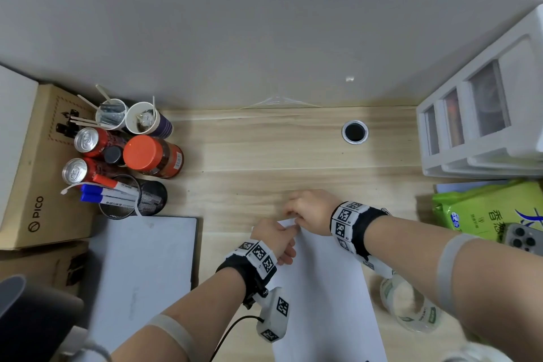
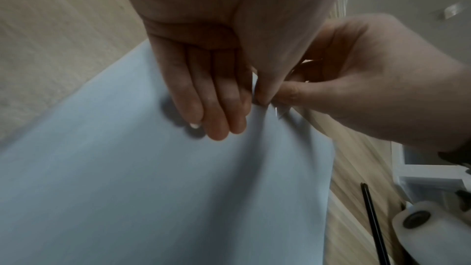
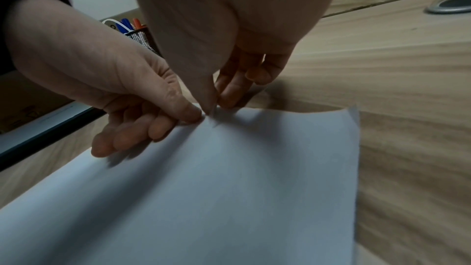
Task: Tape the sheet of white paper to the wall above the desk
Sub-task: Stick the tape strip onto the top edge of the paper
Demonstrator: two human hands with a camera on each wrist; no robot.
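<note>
The sheet of white paper (image 1: 323, 288) lies flat on the wooden desk (image 1: 264, 156), its far edge slightly raised. My left hand (image 1: 289, 229) pinches that far edge between thumb and fingers; the left wrist view shows the left hand (image 2: 251, 106) on the paper (image 2: 178, 188). My right hand (image 1: 293, 214) meets it at the same spot. Its thumb and fingers pinch a small piece of clear tape (image 2: 280, 112) at the edge. In the right wrist view the right hand (image 3: 218, 106) touches the left hand (image 3: 183, 122) over the paper (image 3: 242, 188). The grey wall (image 1: 264, 23) rises behind the desk.
A tape roll (image 1: 411, 308) lies under my right forearm. A mesh pen holder (image 1: 132, 197), cans, cups and a red-lidded jar (image 1: 152, 156) crowd the left. A board (image 1: 141, 267) lies at front left. White drawers (image 1: 484, 114), a green bag (image 1: 484, 209) and a phone (image 1: 523, 238) are at the right.
</note>
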